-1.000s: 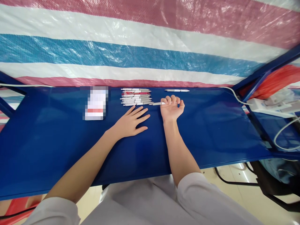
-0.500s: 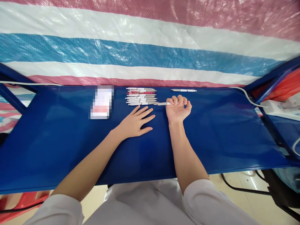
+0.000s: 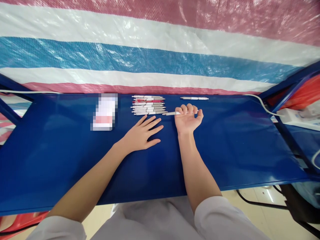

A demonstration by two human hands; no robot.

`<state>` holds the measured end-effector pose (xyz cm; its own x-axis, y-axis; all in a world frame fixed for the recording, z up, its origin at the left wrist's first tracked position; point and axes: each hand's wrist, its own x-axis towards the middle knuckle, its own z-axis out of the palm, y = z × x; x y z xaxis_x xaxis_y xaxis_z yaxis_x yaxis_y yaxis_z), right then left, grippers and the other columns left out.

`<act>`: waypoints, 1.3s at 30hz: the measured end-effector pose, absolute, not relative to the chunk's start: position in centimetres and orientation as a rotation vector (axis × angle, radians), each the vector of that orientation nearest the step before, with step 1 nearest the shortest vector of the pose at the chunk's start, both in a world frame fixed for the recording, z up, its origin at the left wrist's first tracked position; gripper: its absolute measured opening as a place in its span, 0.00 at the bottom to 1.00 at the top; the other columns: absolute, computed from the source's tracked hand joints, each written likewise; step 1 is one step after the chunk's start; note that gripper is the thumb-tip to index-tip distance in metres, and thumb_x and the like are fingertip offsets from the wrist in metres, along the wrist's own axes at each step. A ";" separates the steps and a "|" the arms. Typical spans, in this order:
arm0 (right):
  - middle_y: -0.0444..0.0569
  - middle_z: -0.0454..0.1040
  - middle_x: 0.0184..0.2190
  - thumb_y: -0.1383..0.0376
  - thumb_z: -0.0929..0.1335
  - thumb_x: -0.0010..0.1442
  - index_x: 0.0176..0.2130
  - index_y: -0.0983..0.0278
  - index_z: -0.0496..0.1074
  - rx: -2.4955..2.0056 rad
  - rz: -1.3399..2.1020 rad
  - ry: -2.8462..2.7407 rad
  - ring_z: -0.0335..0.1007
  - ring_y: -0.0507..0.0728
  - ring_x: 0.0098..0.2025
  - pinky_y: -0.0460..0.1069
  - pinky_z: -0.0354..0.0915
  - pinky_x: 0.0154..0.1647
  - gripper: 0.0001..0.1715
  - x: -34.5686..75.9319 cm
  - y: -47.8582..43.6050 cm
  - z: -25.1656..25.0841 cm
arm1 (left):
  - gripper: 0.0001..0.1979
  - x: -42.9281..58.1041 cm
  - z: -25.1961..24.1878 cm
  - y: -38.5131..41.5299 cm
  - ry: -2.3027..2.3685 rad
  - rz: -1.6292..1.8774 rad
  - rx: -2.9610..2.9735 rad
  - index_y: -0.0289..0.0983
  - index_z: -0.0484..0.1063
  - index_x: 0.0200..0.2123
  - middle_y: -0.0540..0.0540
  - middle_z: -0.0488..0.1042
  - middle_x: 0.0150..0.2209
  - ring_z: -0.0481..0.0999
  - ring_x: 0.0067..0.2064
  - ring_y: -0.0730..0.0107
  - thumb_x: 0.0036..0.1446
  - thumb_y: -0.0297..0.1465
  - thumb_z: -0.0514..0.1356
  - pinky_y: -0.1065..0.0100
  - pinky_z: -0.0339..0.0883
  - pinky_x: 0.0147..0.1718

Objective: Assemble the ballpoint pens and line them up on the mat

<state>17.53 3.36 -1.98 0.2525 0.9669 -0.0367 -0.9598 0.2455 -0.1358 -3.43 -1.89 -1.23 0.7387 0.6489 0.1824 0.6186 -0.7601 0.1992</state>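
My left hand lies palm down on the blue table with its fingers spread, just below a row of pens. The row holds several white and grey pens and a red one, side by side with tips to the right. Palm up, my right hand has its fingers curled over a white and grey pen. That pen's tip points left, close to the row's lower right end; its other end is mostly behind the fingers. Another pen lies alone above my right hand.
A blurred-out flat rectangle lies left of the pens. The blue table runs up to a striped plastic sheet. At the right are a white power strip and a cable.
The view has shifted slightly, so everything sits a little lower and further left. Both hands keep nearly the same pose, and the pen stays in my right hand.
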 end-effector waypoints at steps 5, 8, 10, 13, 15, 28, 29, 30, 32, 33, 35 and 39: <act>0.37 0.49 0.21 0.58 0.61 0.59 0.24 0.59 0.48 -0.107 1.317 -0.070 0.49 0.51 0.22 0.49 0.55 0.24 0.17 17.6 3.4 -2.2 | 0.26 -3.4 -1.1 -1.9 1.018 0.389 2.808 0.37 0.67 0.63 0.39 0.60 0.67 0.55 0.69 0.49 0.66 0.43 0.54 0.44 0.44 0.68; 0.37 0.49 0.21 0.59 0.61 0.59 0.24 0.59 0.48 -0.118 1.308 -0.073 0.49 0.51 0.22 0.49 0.55 0.24 0.17 17.6 3.4 -2.4 | 0.26 -3.4 -1.2 -1.9 1.020 0.390 2.807 0.38 0.66 0.63 0.39 0.60 0.67 0.56 0.69 0.49 0.66 0.43 0.55 0.44 0.45 0.68; 0.37 0.49 0.21 0.60 0.61 0.59 0.24 0.60 0.48 -0.108 1.306 -0.087 0.49 0.51 0.22 0.49 0.55 0.24 0.16 17.6 3.4 -2.4 | 0.26 -3.5 -1.2 -1.9 1.020 0.396 2.796 0.39 0.66 0.63 0.39 0.60 0.67 0.56 0.69 0.49 0.66 0.43 0.55 0.44 0.45 0.68; 0.37 0.48 0.21 0.62 0.61 0.58 0.24 0.60 0.48 -0.106 1.306 -0.121 0.49 0.51 0.22 0.49 0.56 0.24 0.16 17.5 3.4 -2.4 | 0.26 -3.5 -1.4 -1.9 1.020 0.422 2.777 0.40 0.65 0.64 0.40 0.61 0.67 0.57 0.69 0.50 0.65 0.43 0.56 0.44 0.45 0.68; 0.37 0.48 0.21 0.63 0.61 0.58 0.24 0.60 0.47 -0.133 1.299 -0.135 0.48 0.51 0.22 0.49 0.56 0.24 0.17 17.5 3.4 -2.4 | 0.26 -3.6 -1.5 -1.8 1.017 0.435 2.775 0.41 0.65 0.64 0.40 0.61 0.67 0.57 0.69 0.49 0.65 0.43 0.56 0.44 0.44 0.68; 0.37 0.48 0.21 0.61 0.61 0.58 0.25 0.59 0.46 -0.154 1.293 -0.108 0.48 0.50 0.22 0.49 0.55 0.24 0.16 17.4 3.3 -2.3 | 0.27 -3.7 -1.7 -1.8 1.004 0.451 2.774 0.40 0.66 0.63 0.40 0.60 0.67 0.56 0.69 0.49 0.65 0.43 0.57 0.45 0.44 0.68; 0.37 0.47 0.21 0.61 0.61 0.58 0.25 0.59 0.46 -0.155 1.290 -0.115 0.48 0.50 0.22 0.49 0.55 0.24 0.17 17.4 3.2 -2.3 | 0.27 -3.7 -1.7 -1.8 1.007 0.450 2.775 0.40 0.66 0.63 0.40 0.60 0.67 0.56 0.69 0.49 0.65 0.43 0.57 0.45 0.44 0.68; 0.37 0.47 0.21 0.61 0.61 0.58 0.25 0.60 0.46 -0.152 1.288 -0.122 0.48 0.50 0.22 0.49 0.55 0.24 0.17 17.4 3.2 -2.2 | 0.27 -3.7 -1.8 -1.8 1.010 0.448 2.776 0.41 0.66 0.63 0.41 0.60 0.67 0.56 0.69 0.49 0.65 0.43 0.56 0.45 0.44 0.68; 0.37 0.47 0.21 0.62 0.61 0.57 0.25 0.60 0.45 -0.150 1.286 -0.129 0.47 0.50 0.22 0.49 0.55 0.24 0.17 17.4 3.2 -2.2 | 0.27 -3.7 -1.8 -1.8 1.013 0.441 2.782 0.41 0.66 0.63 0.41 0.60 0.67 0.56 0.69 0.49 0.65 0.43 0.56 0.45 0.44 0.68; 0.37 0.47 0.21 0.62 0.61 0.57 0.25 0.60 0.45 -0.153 1.284 -0.129 0.47 0.50 0.22 0.49 0.55 0.23 0.17 17.4 3.2 -2.2 | 0.26 -3.7 -1.8 -1.8 1.015 0.439 2.786 0.41 0.66 0.63 0.41 0.61 0.67 0.57 0.69 0.49 0.65 0.43 0.56 0.45 0.45 0.68; 0.37 0.47 0.21 0.62 0.61 0.57 0.25 0.60 0.45 -0.152 1.282 -0.122 0.47 0.50 0.22 0.49 0.55 0.23 0.17 17.4 3.2 -2.2 | 0.26 -3.7 -1.7 -1.9 1.017 0.432 2.795 0.40 0.66 0.63 0.41 0.61 0.67 0.57 0.69 0.50 0.65 0.44 0.55 0.45 0.45 0.68; 0.37 0.48 0.21 0.63 0.61 0.57 0.24 0.60 0.46 -0.102 1.302 -0.099 0.47 0.50 0.22 0.48 0.55 0.24 0.16 17.4 3.0 -2.3 | 0.26 -3.7 -1.6 -1.9 1.015 0.417 2.819 0.38 0.66 0.63 0.40 0.61 0.67 0.56 0.69 0.50 0.66 0.44 0.54 0.46 0.44 0.68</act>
